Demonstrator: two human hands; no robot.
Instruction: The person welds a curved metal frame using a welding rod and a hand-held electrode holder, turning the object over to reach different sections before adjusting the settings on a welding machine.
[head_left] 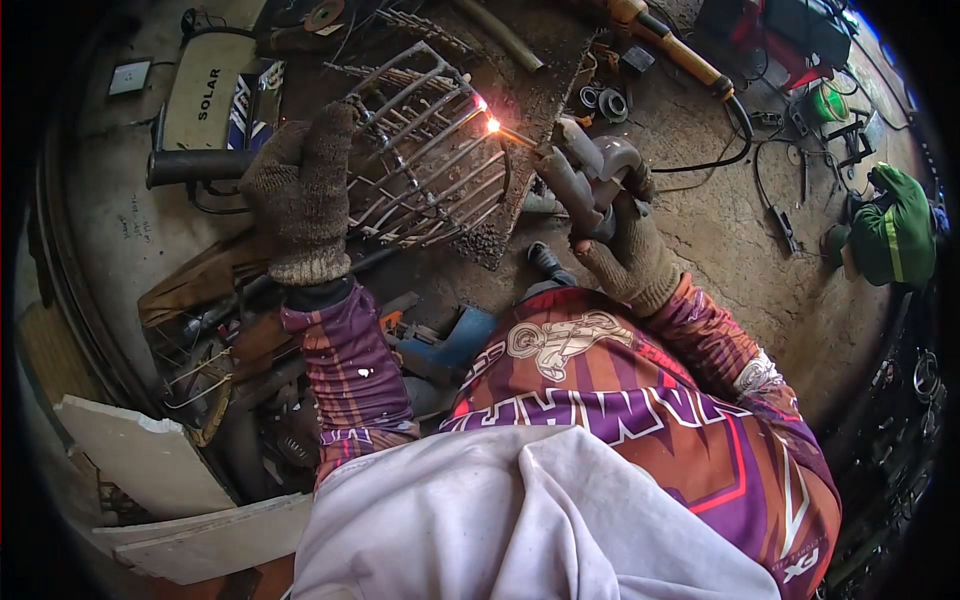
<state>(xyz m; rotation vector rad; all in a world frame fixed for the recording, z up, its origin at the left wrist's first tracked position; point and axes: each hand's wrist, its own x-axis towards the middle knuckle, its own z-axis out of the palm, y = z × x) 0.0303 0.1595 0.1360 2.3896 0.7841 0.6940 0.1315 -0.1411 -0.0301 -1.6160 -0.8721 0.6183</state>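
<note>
A grate of welded metal bars (pixel 430 150) lies tilted on a rough metal work surface (pixel 540 105). At its left edge my left hand (pixel 305 190), in a brown knitted glove, is closed on the grate; the fingertips are partly hidden. My right hand (pixel 635 250), gloved alike, is closed around a grey welding electrode holder (pixel 575 180). A thin electrode (pixel 518 137) reaches left from the holder to the grate's right side bar, where a bright arc glows. A second glowing spot shows just above it on the same bar.
A yellow-orange power tool (pixel 670 45) with a black cord lies at the far right, near metal rings (pixel 612 104). Beyond are a red machine (pixel 790 40) and a green reel (pixel 828 102). A person in green (pixel 892 235) is at right. White boards (pixel 145 455) lean at near left.
</note>
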